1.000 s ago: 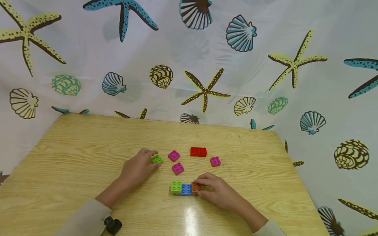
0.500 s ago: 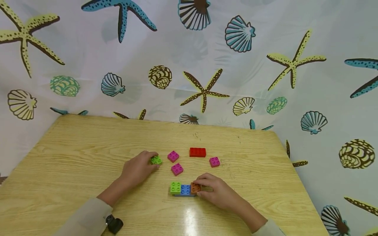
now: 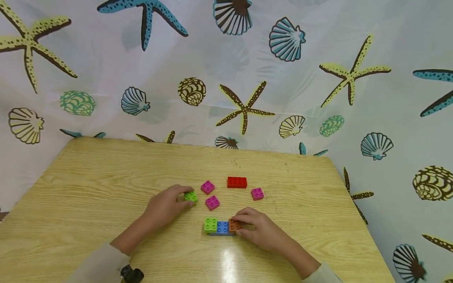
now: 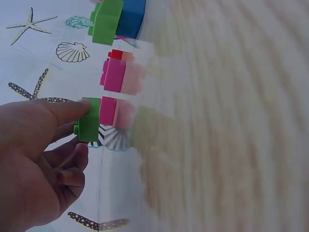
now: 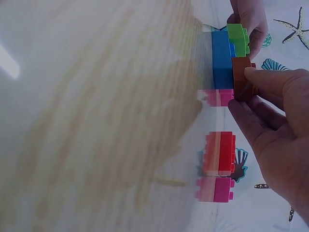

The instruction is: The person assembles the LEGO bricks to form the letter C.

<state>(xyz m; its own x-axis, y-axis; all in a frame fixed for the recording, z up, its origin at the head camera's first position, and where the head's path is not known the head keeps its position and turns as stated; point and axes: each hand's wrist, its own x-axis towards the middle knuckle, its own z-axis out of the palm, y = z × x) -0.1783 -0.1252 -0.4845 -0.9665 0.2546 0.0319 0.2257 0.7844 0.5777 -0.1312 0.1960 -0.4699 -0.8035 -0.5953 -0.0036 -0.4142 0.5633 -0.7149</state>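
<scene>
My left hand (image 3: 164, 209) pinches a green toy building brick (image 3: 190, 197) between thumb and fingers, just left of two pink bricks. In the left wrist view, the green brick (image 4: 90, 121) shows side-on, gripped at its edge. Nearer to me, a long blue brick (image 3: 222, 227) lies on the table, carrying a lime green brick (image 3: 210, 225) on its left end. My right hand (image 3: 265, 231) pinches an orange-brown brick (image 3: 234, 225) at the blue brick's right end. From the right wrist, the brown brick (image 5: 241, 77) sits against the blue brick's (image 5: 222, 60) studded side.
Two pink bricks, one farther back (image 3: 207, 187) and one nearer (image 3: 212, 202), lie between the hands. A red brick (image 3: 237, 182) stands behind, with another pink brick (image 3: 257, 193) to its right. The wooden table (image 3: 95, 188) meets a shell-patterned cloth (image 3: 198, 125) at its back edge.
My left hand has shifted slightly right and toward me, bringing the green brick along. The right hand still holds the brown brick in the same place.
</scene>
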